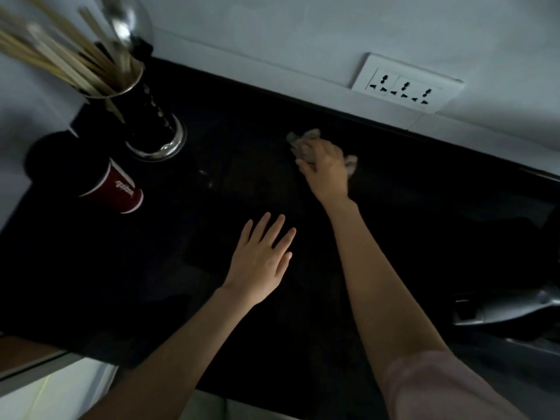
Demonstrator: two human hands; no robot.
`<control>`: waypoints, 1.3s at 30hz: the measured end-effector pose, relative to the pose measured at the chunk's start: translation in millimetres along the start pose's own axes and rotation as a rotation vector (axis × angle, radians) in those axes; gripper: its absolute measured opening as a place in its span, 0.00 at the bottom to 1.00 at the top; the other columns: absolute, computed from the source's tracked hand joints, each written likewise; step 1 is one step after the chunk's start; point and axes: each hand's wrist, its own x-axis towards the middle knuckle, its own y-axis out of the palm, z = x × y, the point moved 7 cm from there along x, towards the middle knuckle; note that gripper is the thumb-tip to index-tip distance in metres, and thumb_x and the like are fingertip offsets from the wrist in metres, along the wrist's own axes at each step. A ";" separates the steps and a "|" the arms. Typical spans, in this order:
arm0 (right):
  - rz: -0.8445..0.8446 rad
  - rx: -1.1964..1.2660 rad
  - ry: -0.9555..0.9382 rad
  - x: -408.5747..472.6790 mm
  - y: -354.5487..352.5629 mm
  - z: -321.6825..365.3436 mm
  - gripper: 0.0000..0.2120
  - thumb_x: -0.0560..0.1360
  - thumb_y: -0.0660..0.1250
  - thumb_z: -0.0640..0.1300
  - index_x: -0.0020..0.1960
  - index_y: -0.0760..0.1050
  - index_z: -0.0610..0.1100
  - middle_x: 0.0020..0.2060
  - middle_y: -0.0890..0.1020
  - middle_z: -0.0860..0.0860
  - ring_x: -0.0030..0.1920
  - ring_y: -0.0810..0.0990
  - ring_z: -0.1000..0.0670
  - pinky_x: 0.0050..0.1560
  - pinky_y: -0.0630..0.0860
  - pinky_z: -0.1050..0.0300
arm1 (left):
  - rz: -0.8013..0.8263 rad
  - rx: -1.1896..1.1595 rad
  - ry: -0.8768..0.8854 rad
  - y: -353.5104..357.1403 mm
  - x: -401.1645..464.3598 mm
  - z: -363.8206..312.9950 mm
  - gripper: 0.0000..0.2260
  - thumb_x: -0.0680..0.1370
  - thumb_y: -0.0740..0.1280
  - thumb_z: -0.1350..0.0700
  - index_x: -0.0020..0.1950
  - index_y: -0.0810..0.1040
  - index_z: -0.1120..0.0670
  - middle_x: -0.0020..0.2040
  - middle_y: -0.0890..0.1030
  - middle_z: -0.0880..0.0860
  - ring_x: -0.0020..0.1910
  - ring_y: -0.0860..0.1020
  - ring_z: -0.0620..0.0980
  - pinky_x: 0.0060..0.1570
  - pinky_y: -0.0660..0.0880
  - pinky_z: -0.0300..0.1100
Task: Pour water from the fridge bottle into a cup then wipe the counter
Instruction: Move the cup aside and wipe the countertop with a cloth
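Counter wipe looks underway: your right hand presses the bunched cloth near the back wall, left hand spread flat, probably as a brace, red cup parked far left, clear of the strokes.

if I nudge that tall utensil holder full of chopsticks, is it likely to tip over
Possibly. The utensil holder is tall and narrow, and the chopsticks fan out far above its rim, so it probably carries weight high. Its flared metal base on the black counter should steady it somewhat, though it might slide on the glossy surface.
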 end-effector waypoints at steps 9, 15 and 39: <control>0.017 0.044 -0.232 -105.8 4.0 45.9 0.18 0.74 0.70 0.43 0.64 0.76 0.44 0.60 0.78 0.48 0.60 0.75 0.47 0.62 0.71 0.54 | -0.028 0.036 -0.255 -18.7 -54.5 77.8 0.21 0.78 0.59 0.48 0.70 0.72 0.51 0.72 0.70 0.55 0.73 0.67 0.59 0.69 0.64 0.60; -0.082 -0.010 0.078 -26.9 3.0 8.7 0.18 0.72 0.67 0.42 0.61 0.76 0.39 0.58 0.79 0.41 0.56 0.76 0.36 0.59 0.72 0.45 | 0.021 0.040 -0.322 -12.3 -81.2 102.1 0.22 0.79 0.57 0.47 0.72 0.70 0.52 0.74 0.68 0.57 0.73 0.66 0.60 0.68 0.65 0.60; 0.069 0.002 -0.210 56.2 82.6 124.3 0.17 0.72 0.69 0.46 0.59 0.78 0.42 0.54 0.81 0.43 0.55 0.77 0.39 0.56 0.69 0.50 | 0.061 -0.049 -0.344 2.4 -87.9 106.2 0.25 0.79 0.50 0.43 0.75 0.65 0.48 0.76 0.64 0.54 0.75 0.63 0.58 0.70 0.63 0.59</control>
